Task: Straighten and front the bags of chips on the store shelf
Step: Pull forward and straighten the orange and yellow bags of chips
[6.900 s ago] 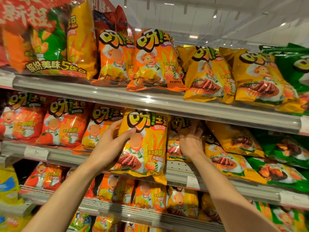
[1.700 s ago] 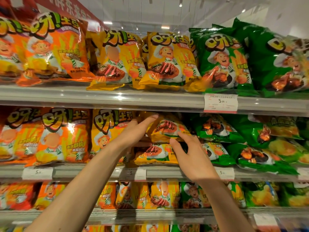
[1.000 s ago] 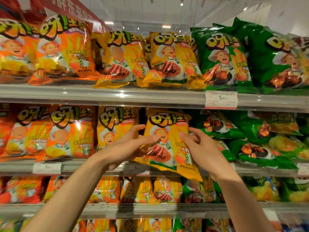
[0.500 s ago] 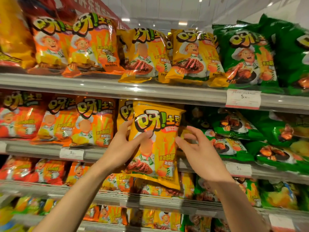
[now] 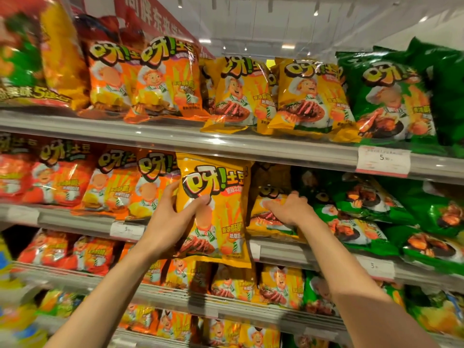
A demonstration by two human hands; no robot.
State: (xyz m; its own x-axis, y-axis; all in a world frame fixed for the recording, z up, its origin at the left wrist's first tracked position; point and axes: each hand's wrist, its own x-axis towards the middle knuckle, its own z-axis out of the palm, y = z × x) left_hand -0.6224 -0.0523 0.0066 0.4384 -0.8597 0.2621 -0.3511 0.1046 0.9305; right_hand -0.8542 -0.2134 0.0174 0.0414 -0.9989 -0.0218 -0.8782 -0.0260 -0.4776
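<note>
Your left hand (image 5: pixel 173 222) grips upright yellow foil chip bag (image 5: pixel 216 212) by its left edge, at front of grey metal middle shelf (image 5: pixel 313 249). Your right hand (image 5: pixel 288 209) presses flat, fingers spread, on slumped yellow bag (image 5: pixel 266 222) just beside; grasp cannot be told. Green bags (image 5: pixel 364 222) lie toppled right.

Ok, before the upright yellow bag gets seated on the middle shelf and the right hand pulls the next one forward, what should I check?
1. Left hand grips the upright yellow bag: ok.
2. Bag label faces out, right way up: ok.
3. Bag bottom seated on the middle shelf: not ok, it hangs over the front edge.
4. Right hand is on the lying yellow bag: ok.
5. That bag stands upright: not ok, it lies flat.
6. Free space behind it: cannot tell.
</note>
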